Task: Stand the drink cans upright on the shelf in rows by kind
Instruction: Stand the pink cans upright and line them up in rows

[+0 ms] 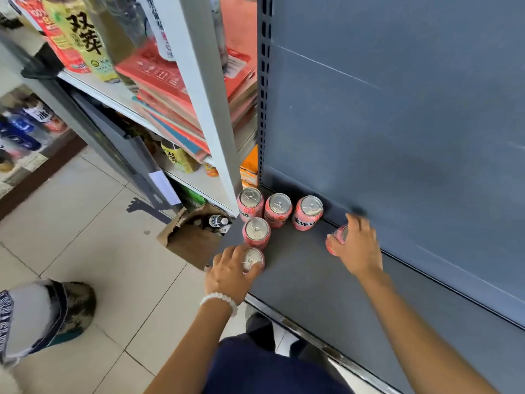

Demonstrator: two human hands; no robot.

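Several pink drink cans stand upright on the dark grey shelf point(306, 274). Three form a back row: one at the left point(250, 203), one in the middle point(278, 209), one to the right point(309, 212). A further can point(256, 231) stands in front of the leftmost. My left hand point(230, 275) grips a pink can point(252, 258) at the shelf's front left edge, fingers curled round its side. My right hand point(358, 245) holds another pink can point(339, 237) near the shelf's back panel; that can is mostly hidden by the fingers.
A grey back panel point(397, 123) rises behind the shelf. A white upright point(210, 103) separates it from a neighbouring shelf with stacked red cartons point(176, 89). An open cardboard box point(190, 237) sits on the tiled floor beside the shelf. Another person's shoe point(56, 314) is at the left.
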